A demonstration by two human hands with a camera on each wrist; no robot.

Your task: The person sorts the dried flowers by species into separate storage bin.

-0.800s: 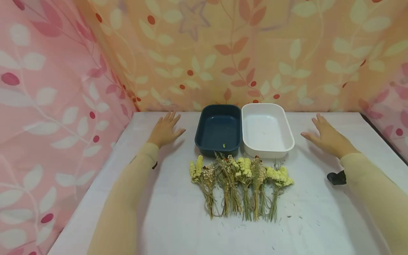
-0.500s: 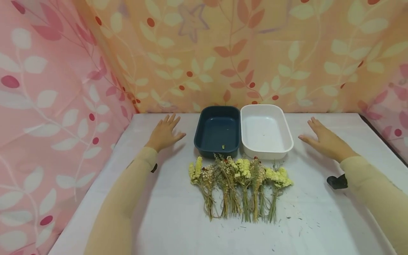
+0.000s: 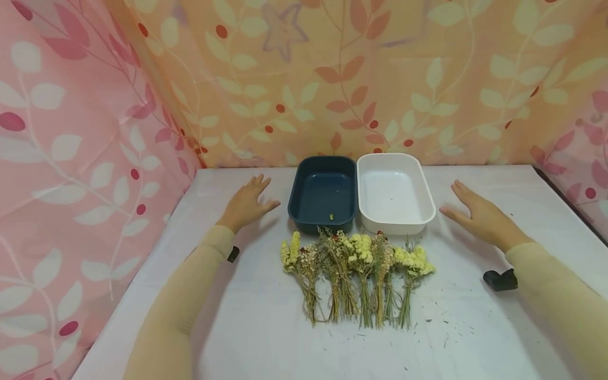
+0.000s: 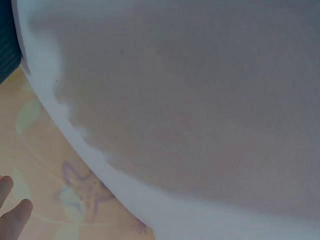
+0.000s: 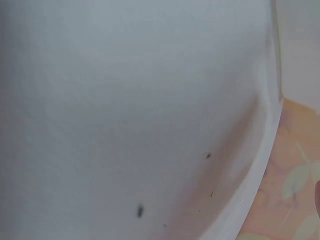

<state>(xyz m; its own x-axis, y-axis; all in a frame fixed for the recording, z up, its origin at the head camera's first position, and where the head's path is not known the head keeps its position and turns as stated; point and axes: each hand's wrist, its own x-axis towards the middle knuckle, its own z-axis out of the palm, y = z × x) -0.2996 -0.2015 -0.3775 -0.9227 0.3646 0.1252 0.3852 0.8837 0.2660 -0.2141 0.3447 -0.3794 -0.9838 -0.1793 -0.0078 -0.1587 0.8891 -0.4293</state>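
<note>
My left hand (image 3: 244, 205) hovers over the table left of the dark blue tub (image 3: 297, 214), fingers spread and holding nothing. To the right of the white tub (image 3: 429, 211), my right hand (image 3: 483, 217) also hangs with fingers extended. Both tubs stand side by side; a small yellow-green flower bit (image 3: 331, 216) lies in the blue one. In front of them lies a row of several tied dried flower bunches (image 3: 363, 256), heads toward the tubs. Two fingertips (image 4: 17, 215) show in the left wrist view, with the blue tub's edge above.
White cloth covers the table (image 3: 266, 327). Small plant crumbs (image 3: 429, 320) are scattered on its right front part. A patterned orange curtain (image 3: 294, 95) hangs behind the table, and a pink one (image 3: 85, 211) on the left. Each wrist carries a black camera mount (image 3: 501, 279).
My right hand has moved slightly left and nearer, toward the white tub. The left hand has shifted slightly right and nearer. The tubs and flower bunches stay where they were.
</note>
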